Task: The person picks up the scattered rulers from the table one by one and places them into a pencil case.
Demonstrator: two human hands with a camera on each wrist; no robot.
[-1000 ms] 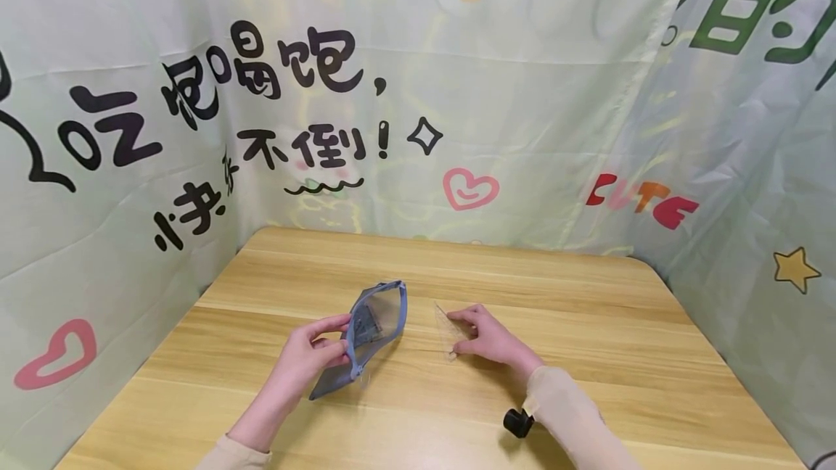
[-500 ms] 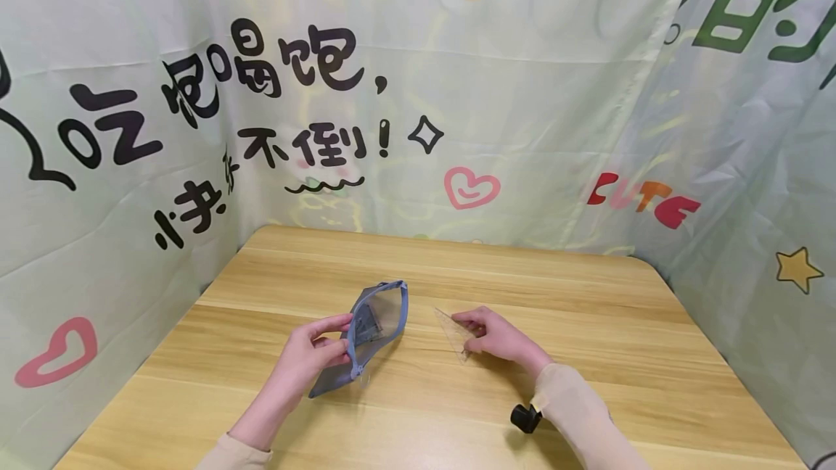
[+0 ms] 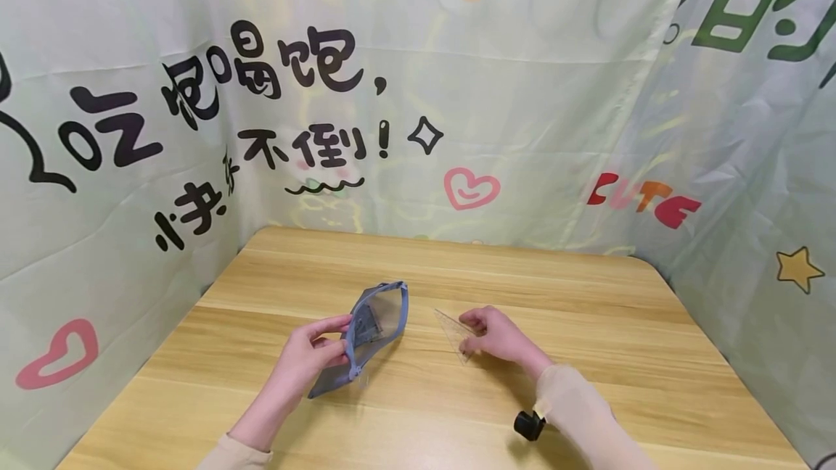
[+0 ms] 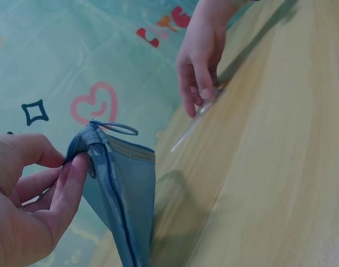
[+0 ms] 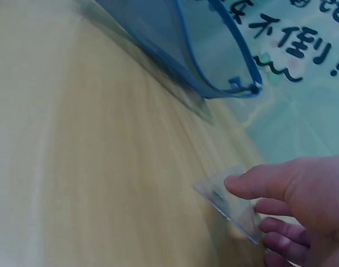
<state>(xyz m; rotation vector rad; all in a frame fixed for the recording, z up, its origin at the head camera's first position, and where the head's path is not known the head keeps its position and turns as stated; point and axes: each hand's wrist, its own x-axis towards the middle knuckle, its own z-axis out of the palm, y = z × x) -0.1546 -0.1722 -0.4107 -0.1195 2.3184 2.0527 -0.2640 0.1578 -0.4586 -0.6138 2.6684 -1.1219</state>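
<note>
My left hand (image 3: 312,350) pinches one side of a blue zip pouch (image 3: 332,381) near its mouth, which gapes toward the right. Through that mouth a dark, straight-edged piece (image 3: 368,325) shows inside. To the right of the pouch, my right hand (image 3: 499,337) holds a clear triangular set square (image 3: 451,334) by one side. In the right wrist view the thumb presses on the face of the set square (image 5: 217,192), with the fingers behind it. The left wrist view shows a looped zip pull (image 4: 122,129) at the pouch's top end.
Both hands are over a light wood table (image 3: 392,426). A small black device (image 3: 527,425) is by the right sleeve's cuff. Printed cloth (image 3: 542,122) hangs behind the table and along both sides.
My right hand has shifted slightly right with the set square, away from the pouch, and more of the set square shows. My left hand and the pouch have hardly moved.
</note>
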